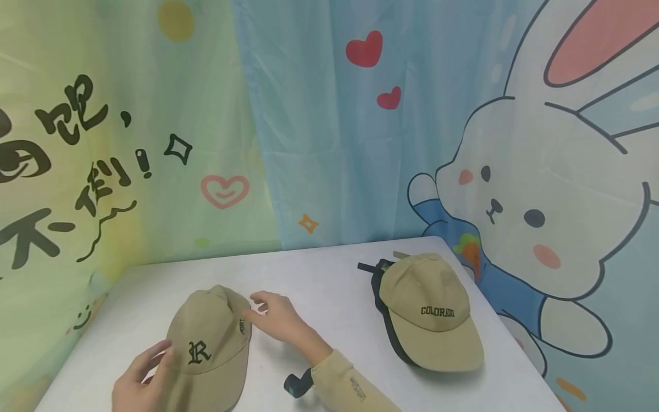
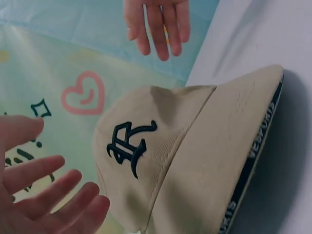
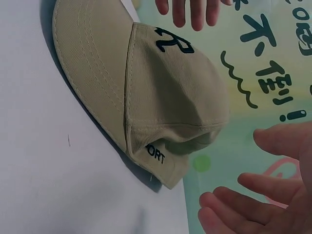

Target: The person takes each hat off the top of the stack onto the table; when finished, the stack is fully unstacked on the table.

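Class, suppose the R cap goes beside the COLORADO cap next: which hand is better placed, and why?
Probably the right hand: it is on the side of the R cap facing the COLORADO cap. The left hand is on the opposite side, so it would likely have to reach across.

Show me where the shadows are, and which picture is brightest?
Head view: brightest, with a soft shadow under the tan fabric cap reading COLORADO on the flat white table; left wrist view: dimmer, with a wide, soft-edged grey shadow beside the tan fabric cap with a black R; right wrist view: dim too, with a narrow dark shadow along that same cap's edge.
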`<state>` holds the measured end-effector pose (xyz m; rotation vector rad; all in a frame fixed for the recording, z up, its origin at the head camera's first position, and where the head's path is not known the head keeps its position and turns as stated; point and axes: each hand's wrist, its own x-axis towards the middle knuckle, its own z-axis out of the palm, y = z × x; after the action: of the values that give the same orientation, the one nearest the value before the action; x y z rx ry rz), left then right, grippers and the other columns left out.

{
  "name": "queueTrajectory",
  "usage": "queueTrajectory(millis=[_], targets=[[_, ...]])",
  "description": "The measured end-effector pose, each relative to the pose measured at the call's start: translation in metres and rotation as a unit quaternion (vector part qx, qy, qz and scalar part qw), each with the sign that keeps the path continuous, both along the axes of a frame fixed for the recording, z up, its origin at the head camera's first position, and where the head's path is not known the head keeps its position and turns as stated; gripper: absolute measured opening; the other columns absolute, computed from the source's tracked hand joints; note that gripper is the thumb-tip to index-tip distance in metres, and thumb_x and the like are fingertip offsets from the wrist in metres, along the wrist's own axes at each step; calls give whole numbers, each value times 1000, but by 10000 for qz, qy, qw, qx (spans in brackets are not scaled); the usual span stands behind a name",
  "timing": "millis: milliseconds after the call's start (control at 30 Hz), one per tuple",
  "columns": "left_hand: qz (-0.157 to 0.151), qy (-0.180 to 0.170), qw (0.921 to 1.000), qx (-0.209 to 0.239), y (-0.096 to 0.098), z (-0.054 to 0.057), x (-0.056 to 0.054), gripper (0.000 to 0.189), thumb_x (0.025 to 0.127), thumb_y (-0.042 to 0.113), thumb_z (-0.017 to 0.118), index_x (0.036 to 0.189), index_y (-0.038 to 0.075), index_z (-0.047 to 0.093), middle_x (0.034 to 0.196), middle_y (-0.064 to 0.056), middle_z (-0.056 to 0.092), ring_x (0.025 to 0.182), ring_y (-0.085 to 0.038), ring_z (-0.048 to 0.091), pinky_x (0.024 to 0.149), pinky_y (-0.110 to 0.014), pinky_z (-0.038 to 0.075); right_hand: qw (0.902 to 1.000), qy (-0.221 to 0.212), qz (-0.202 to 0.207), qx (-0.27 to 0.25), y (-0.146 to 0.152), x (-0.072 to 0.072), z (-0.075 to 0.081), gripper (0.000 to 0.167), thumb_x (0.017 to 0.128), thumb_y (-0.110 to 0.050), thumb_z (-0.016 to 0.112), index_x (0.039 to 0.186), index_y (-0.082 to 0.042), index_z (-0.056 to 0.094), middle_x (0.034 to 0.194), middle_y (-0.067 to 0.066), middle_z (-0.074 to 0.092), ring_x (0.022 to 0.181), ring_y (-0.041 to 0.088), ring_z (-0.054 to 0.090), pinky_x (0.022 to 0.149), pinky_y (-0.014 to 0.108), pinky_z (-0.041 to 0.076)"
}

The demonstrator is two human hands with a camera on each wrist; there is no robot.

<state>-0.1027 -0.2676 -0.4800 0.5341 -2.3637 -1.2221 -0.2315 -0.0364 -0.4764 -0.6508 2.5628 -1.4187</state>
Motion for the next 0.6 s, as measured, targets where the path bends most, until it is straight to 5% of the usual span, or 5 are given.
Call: queueTrajectory(millis=[300,600], targets=[[-572,-60,9983,-78,18,9,-2,47,98,38,62,132,6,61,131,-13,62,101,15,45,78,3,38,9994,300,-81,153,16,-2,5,50,98,-41,60,135,-7,58,133,8,61,116,26,61,90,33,55],[-1201,479,9916,-13,36,17,-10,40,100,29,61,134,10,59,131,-6,62,109,7,53,84,-2,41,9986,505,-121,-42,37,-6,19,48,98,-39,59,135,-8,58,133,8,61,117,25,60,94,35,53]])
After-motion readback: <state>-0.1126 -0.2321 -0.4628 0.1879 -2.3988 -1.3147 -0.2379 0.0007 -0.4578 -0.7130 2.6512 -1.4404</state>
